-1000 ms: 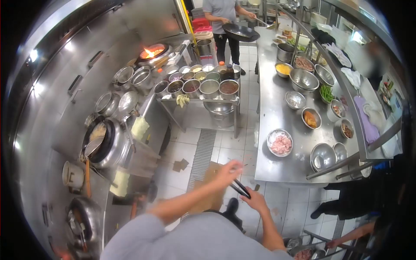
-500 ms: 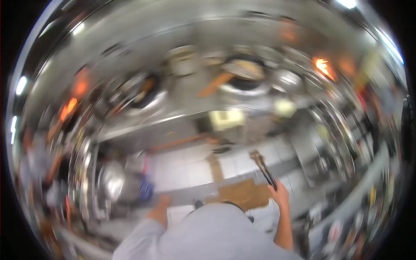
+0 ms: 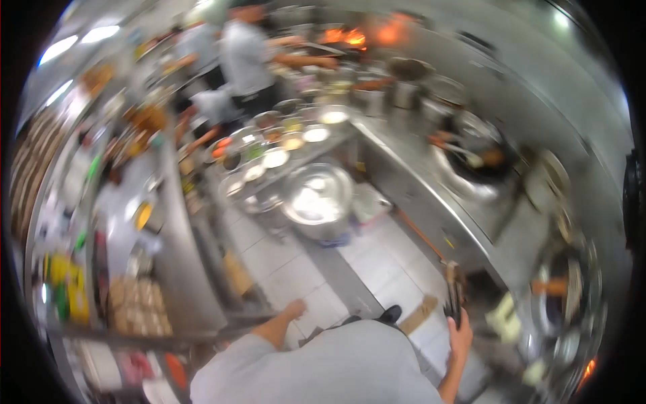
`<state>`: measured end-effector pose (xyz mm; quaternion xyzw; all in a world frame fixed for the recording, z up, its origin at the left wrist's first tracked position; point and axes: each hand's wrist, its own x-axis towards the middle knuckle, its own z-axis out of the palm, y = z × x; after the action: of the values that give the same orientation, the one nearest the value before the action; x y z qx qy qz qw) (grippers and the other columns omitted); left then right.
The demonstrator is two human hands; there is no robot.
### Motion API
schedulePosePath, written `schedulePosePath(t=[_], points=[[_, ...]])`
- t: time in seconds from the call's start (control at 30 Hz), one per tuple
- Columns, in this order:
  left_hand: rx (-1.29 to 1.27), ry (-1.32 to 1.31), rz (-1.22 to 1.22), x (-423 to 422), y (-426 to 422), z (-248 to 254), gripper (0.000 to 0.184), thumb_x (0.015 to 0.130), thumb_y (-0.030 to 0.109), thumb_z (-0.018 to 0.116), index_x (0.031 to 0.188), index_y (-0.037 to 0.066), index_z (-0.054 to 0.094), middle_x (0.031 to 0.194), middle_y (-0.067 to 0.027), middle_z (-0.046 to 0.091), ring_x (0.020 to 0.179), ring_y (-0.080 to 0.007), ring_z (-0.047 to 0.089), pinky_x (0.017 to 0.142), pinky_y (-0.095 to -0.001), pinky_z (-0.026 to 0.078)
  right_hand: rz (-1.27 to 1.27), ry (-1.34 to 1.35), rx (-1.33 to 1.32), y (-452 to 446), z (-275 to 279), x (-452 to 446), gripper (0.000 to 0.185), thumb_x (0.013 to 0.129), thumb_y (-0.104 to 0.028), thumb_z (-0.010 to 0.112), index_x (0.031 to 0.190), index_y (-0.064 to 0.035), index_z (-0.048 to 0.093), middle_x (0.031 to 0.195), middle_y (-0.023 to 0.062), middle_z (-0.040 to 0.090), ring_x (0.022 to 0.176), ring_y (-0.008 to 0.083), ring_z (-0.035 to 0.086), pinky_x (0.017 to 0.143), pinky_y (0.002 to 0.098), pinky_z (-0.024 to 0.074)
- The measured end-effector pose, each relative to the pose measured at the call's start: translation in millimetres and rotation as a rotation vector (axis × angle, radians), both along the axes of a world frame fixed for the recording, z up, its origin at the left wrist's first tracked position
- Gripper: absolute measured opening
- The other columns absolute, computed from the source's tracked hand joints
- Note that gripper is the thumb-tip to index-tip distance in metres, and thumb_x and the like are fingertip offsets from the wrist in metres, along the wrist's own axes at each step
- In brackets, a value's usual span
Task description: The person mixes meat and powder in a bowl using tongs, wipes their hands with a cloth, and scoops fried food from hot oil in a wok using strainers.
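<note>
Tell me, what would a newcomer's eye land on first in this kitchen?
Most likely the orange flames at the top, just right of centre. Next might come the big shiny pot near the middle, by the counter. At lower right, the wearer's right hand holds tongs.

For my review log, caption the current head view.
Right hand holding tongs, left hand apart, above tiled floor; blurred co-workers and flames beyond.
</note>
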<state>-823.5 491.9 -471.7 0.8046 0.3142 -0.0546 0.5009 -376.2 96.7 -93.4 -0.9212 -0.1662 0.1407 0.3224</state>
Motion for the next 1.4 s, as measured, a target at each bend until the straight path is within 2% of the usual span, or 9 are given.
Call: schedulePosePath(t=[0.03,0.13,0.33,0.53,0.63,1.0,1.03,1.1,1.4], points=[[0.240,-0.041,-0.235,4,-3,-8,0.030,0.082,0.023,0.065,0.110,0.011,0.059,0.098,-0.0099,0.062,0.082,-0.0220,0.064,0.063,-0.0426,0.058,0.053,-0.013,-0.003,14,-1,22,0.058,0.084,-0.028,0.064,0.134,-0.0032,0.048,0.124,0.0225,0.058,0.114,0.0368,0.056,0.098,0.0401,0.0418],[-0.293,0.196,0.454,40,-29,52,0.031,0.083,0.023,0.064,0.112,0.012,0.059,0.097,-0.0097,0.062,0.078,-0.0212,0.064,0.057,-0.0393,0.058,0.152,-0.016,-0.019,75,22,83,0.061,0.084,-0.026,0.065,0.137,-0.0029,0.045,0.129,0.0224,0.055,0.119,0.0372,0.053,0.100,0.0401,0.0401],[-0.324,0.478,0.812,63,-15,98,0.029,0.082,0.021,0.063,0.110,0.013,0.059,0.092,-0.0086,0.064,0.074,-0.0199,0.065,0.055,-0.0382,0.058,0.337,-0.250,0.041,185,-10,237,0.056,0.089,-0.022,0.060,0.139,-0.0048,0.043,0.135,0.0215,0.050,0.124,0.0360,0.049,0.103,0.0393,0.0372],[-0.050,0.196,0.893,91,2,70,0.025,0.083,0.019,0.061,0.107,0.014,0.059,0.091,-0.0088,0.064,0.075,-0.0195,0.065,0.055,-0.0378,0.058,0.413,-0.304,0.109,298,13,346,0.056,0.090,-0.019,0.059,0.142,-0.0083,0.039,0.138,0.0181,0.049,0.125,0.0338,0.048,0.103,0.0377,0.0364],[-0.379,0.224,1.171,154,19,124,0.025,0.084,0.020,0.061,0.108,0.015,0.059,0.093,-0.0091,0.064,0.075,-0.0194,0.065,0.056,-0.0373,0.057,0.508,-0.422,0.146,336,16,390,0.058,0.090,-0.021,0.060,0.142,-0.0087,0.039,0.138,0.0181,0.049,0.125,0.0346,0.048,0.103,0.0383,0.0361],[-0.726,0.056,1.080,197,97,85,0.025,0.088,0.023,0.064,0.109,0.013,0.056,0.094,-0.0034,0.063,0.077,-0.0224,0.061,0.062,-0.0421,0.051,0.290,-0.453,-0.062,443,120,455,0.071,0.085,-0.046,0.061,0.136,0.0004,0.044,0.135,0.0216,0.050,0.125,0.0338,0.049,0.102,0.0379,0.0382],[-0.486,-0.075,0.749,178,111,45,0.027,0.089,0.021,0.059,0.113,0.011,0.050,0.099,-0.0098,0.059,0.079,-0.0271,0.063,0.058,-0.0426,0.056,0.271,-0.450,-0.061,446,110,485,0.073,0.084,-0.046,0.062,0.139,-0.0026,0.042,0.135,0.0212,0.050,0.124,0.0346,0.049,0.102,0.0393,0.0389],[-0.699,-0.020,0.923,195,138,82,0.028,0.089,0.020,0.059,0.114,0.011,0.049,0.100,-0.0089,0.059,0.079,-0.0274,0.063,0.059,-0.0424,0.056,0.229,-0.462,-0.123,460,99,530,0.074,0.083,-0.049,0.060,0.140,-0.0058,0.039,0.128,0.0230,0.055,0.118,0.0379,0.053,0.098,0.0421,0.0415],[-0.521,-0.025,1.258,238,161,163,0.020,0.088,0.013,0.056,0.107,0.009,0.051,0.085,-0.0073,0.055,0.065,-0.0226,0.058,0.054,-0.0386,0.053,0.151,-0.278,-0.493,623,38,737,0.073,0.082,-0.053,0.060,0.134,-0.0037,0.045,0.124,0.0240,0.057,0.117,0.0378,0.054,0.098,0.0473,0.0427]])
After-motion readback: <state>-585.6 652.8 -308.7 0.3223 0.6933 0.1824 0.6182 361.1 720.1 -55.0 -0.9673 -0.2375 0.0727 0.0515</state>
